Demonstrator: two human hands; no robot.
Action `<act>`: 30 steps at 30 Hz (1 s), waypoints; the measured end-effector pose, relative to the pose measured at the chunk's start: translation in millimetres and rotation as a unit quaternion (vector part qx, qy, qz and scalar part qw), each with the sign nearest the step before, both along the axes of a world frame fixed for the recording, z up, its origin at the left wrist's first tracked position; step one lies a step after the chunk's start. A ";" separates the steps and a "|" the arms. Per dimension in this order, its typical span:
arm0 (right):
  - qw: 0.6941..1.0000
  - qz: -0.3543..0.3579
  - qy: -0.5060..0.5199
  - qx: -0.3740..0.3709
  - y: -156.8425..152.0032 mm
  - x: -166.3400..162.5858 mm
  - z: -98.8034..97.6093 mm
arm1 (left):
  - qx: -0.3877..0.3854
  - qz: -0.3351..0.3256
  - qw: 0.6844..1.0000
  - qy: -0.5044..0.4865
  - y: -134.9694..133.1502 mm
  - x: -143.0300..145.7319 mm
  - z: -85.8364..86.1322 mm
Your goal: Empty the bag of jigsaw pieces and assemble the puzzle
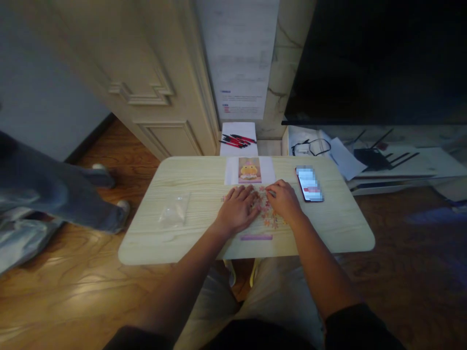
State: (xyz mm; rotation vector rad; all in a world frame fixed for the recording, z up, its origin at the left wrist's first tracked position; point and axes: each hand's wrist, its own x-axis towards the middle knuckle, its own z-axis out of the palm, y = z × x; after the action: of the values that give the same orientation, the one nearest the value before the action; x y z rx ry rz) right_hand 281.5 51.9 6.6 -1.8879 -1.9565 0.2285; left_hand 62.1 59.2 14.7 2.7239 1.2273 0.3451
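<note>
Head view: likely sorting puzzle pieces (269,212), left hand (238,209) spread flat, can't tell if right hand (285,200) grips any; next needs one isolated.

Home living area: wood floor (91,282), moulded panelling (138,43), dark screen (379,63) above low white console (438,163).

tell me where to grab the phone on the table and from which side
Probably by its two long edges, around the middle, with the right hand coming from above and the right. The phone lies flat, screen up, so its narrow width looks easiest to span, and the puzzle pieces lie off to its left.
</note>
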 end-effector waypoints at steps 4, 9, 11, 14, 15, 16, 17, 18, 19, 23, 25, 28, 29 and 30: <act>0.999 0.044 0.006 0.005 3.8 -0.3 1.4 | 0.005 0.013 1.000 -0.015 16.3 -10.6 0.0; 0.999 0.040 0.013 -0.007 10.7 5.0 0.4 | -0.002 0.032 0.999 -0.022 35.7 -17.8 -8.4; 0.999 0.039 0.024 -0.012 12.3 9.0 -0.4 | -0.003 0.035 0.999 -0.020 38.3 -17.1 -9.5; 0.998 0.036 0.043 -0.008 12.1 14.1 0.0 | 0.002 0.035 0.999 -0.028 36.9 -10.7 -5.8; 0.998 0.038 0.045 -0.007 11.4 15.2 0.5 | 0.001 0.029 0.999 -0.035 35.2 -7.0 -3.5; 0.998 0.039 0.045 -0.007 10.6 16.0 1.0 | -0.003 0.016 0.999 -0.042 32.9 -2.8 -1.1; 0.998 0.041 0.042 -0.009 9.7 16.7 1.4 | -0.008 -0.003 0.999 -0.048 30.2 1.8 1.3; 0.998 0.043 0.037 -0.013 8.7 17.3 1.7 | -0.015 -0.024 0.998 -0.051 27.1 6.4 3.3; 0.998 0.042 0.032 -0.018 7.6 18.0 1.9 | -0.021 -0.048 0.997 -0.049 24.0 10.9 4.9; 0.998 0.042 0.039 -0.019 1.2 22.5 1.6 | -0.031 -0.084 0.995 -0.033 14.3 21.3 5.6; 0.997 0.057 0.045 -0.017 -2.9 24.4 1.4 | -0.034 -0.083 0.996 -0.028 12.6 21.0 3.8; 0.997 0.074 0.026 -0.026 -7.6 24.7 0.5 | -0.034 -0.083 0.996 -0.025 10.9 16.7 2.0; 0.997 0.071 0.019 -0.027 -8.4 24.2 0.1 | -0.034 -0.082 0.996 -0.025 9.9 14.9 2.1; 0.997 0.065 0.013 -0.025 -8.8 23.7 -0.2 | -0.036 -0.081 0.996 -0.026 8.5 13.1 2.6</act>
State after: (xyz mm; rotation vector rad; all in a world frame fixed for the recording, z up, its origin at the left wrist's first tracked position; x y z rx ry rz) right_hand 305.2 43.1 6.4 -1.7811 -2.0764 0.3419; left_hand 75.2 67.7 17.4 2.7121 0.9771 0.3428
